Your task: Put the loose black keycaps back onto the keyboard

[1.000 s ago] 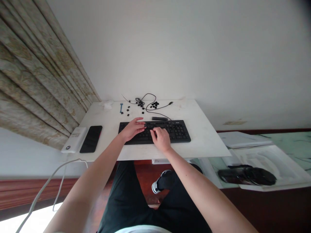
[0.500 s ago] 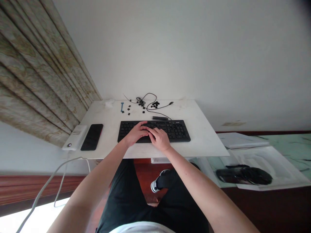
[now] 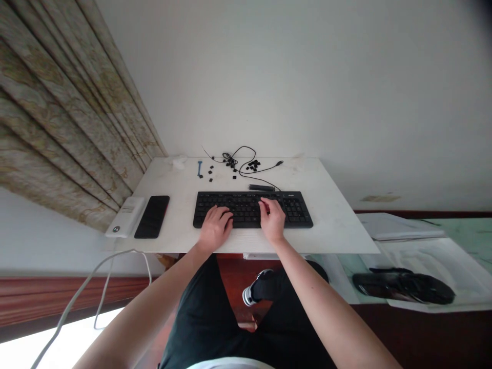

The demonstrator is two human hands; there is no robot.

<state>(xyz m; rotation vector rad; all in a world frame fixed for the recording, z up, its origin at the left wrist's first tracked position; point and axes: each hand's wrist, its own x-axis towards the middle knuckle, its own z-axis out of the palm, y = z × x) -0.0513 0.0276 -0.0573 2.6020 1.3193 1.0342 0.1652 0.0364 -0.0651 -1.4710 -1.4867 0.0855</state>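
A black keyboard point(image 3: 246, 210) lies along the front of the white table. My left hand point(image 3: 216, 225) rests on its left part, palm down, fingers stretched out and slightly apart over the keys. Over the right-middle keys is my right hand point(image 3: 272, 218), thumb and forefinger pinched together; whatever is between them is too small to make out. Behind the keyboard lie a loose heap of black keycaps point(image 3: 253, 165) and several single ones. A thin black bar point(image 3: 262, 188) sits just beyond the keyboard's back edge.
A coiled black cable point(image 3: 229, 158) with a USB plug point(image 3: 279, 163) lies at the back. Near it is a blue tool point(image 3: 200, 168). At left are a phone point(image 3: 152, 217) and a white box-shaped device point(image 3: 126, 217). Right of the table stands a white tray point(image 3: 469, 261) with a dark object.
My hands, which met over the middle of the keyboard, have moved apart. The left now lies flat on the keys, and the right has shifted right with its fingers pinched. The view has turned slightly.
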